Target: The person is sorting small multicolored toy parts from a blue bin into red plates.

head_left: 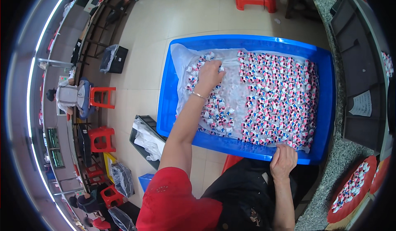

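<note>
A large blue plastic tub [166,103] stands in front of me, lined with thin white sheeting [233,82]. Many small white, pink and blue figures [280,95] fill its right side in close rows. On the left side lies a looser group of the same figures [216,111]. My left hand [210,75], with a bangle at the wrist, reaches over that looser group. Its fingers are curled down, and what they hold, if anything, is hidden. My right hand [284,161] grips the tub's near rim toward the right, fingers bent over the edge.
A speckled stone counter [317,198] runs along the right, bearing a red tray [338,214] of similar figures. A dark crate [142,138] with white sheeting stands left of the tub. Red stools [103,97] line the left; a seated person [72,95] works at a bench.
</note>
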A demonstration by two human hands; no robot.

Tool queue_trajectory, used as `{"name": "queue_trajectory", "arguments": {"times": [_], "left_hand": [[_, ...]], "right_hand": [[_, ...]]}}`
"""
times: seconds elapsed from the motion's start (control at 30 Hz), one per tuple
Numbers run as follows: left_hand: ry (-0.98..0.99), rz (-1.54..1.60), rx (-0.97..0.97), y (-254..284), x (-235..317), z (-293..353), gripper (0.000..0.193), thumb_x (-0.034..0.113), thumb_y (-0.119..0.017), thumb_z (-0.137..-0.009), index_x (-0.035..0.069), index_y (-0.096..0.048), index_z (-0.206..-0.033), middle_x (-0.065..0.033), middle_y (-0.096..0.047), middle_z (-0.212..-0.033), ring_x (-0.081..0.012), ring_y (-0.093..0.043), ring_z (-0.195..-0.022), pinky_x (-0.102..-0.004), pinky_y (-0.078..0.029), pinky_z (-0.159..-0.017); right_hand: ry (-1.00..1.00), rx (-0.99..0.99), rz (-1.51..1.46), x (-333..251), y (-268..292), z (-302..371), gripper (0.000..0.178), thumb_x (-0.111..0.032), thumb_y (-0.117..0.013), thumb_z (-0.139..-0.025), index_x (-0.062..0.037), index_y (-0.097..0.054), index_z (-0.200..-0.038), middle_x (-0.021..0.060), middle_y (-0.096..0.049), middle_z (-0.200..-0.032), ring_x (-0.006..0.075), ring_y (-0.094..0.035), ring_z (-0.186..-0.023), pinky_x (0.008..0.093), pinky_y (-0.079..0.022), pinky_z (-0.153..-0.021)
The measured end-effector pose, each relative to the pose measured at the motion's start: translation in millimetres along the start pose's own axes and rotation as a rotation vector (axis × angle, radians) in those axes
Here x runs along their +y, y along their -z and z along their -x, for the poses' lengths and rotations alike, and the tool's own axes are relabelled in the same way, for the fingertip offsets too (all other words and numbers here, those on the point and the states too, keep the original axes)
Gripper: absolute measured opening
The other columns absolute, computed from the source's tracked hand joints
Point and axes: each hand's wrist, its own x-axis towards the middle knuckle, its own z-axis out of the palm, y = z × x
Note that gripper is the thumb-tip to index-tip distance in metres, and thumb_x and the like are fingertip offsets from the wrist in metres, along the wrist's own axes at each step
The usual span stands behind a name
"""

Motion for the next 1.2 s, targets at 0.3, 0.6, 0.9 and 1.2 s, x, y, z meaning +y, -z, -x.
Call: {"name": "queue_trajectory", "arguments": {"times": [0.3,0.6,0.9,1.2], "left_hand": [[0.067,-0.033,-0.108,-5,-7,-20,0.014,0.011,-0.057,-0.077,0.01,-0.068,-0.085,-0.0165,-0.065,-0.088,-0.0347,-0.063,-0.09,-0.0452,-0.053,-0.075],[0.318,0.882,-0.119,-2,-6,7,0.014,0.011,-0.065,-0.086,0.006,-0.065,-0.099,0.0006,-0.061,-0.086,-0.0078,-0.055,-0.073,-0.0237,-0.045,-0.065],[0.013,0.708,-0.14,-18,57,38,0.029,0.004,-0.073,-0.078,0.006,-0.061,-0.104,-0.0047,-0.061,-0.095,-0.011,-0.056,-0.073,-0.0256,-0.048,-0.067],[-0.106,0.688,-0.122,-14,54,46,0.042,-0.002,-0.072,-0.075,0.009,-0.062,-0.115,-0.0089,-0.052,-0.108,-0.0186,-0.059,-0.084,-0.0305,-0.051,-0.074]], "right_hand": [[0.003,0.019,-0.006,1,-1,-2,0.009,-0.009,-0.058,-0.084,-0.0049,-0.063,-0.09,0.0087,-0.063,-0.089,0.0266,-0.059,-0.081,0.037,-0.044,-0.075],[0.004,0.015,-0.019,1,-2,-1,0.009,-0.009,-0.056,-0.087,-0.0051,-0.063,-0.09,0.0089,-0.064,-0.088,0.0276,-0.06,-0.081,0.0373,-0.043,-0.074],[0.009,0.015,0.001,2,0,0,0.008,-0.01,-0.058,-0.086,-0.0051,-0.063,-0.09,0.0083,-0.064,-0.089,0.0262,-0.059,-0.08,0.0368,-0.043,-0.073],[-0.001,0.001,0.02,1,-1,-1,0.008,-0.008,-0.055,-0.089,-0.0058,-0.062,-0.092,0.0086,-0.064,-0.088,0.0271,-0.06,-0.082,0.0371,-0.043,-0.074]]}}
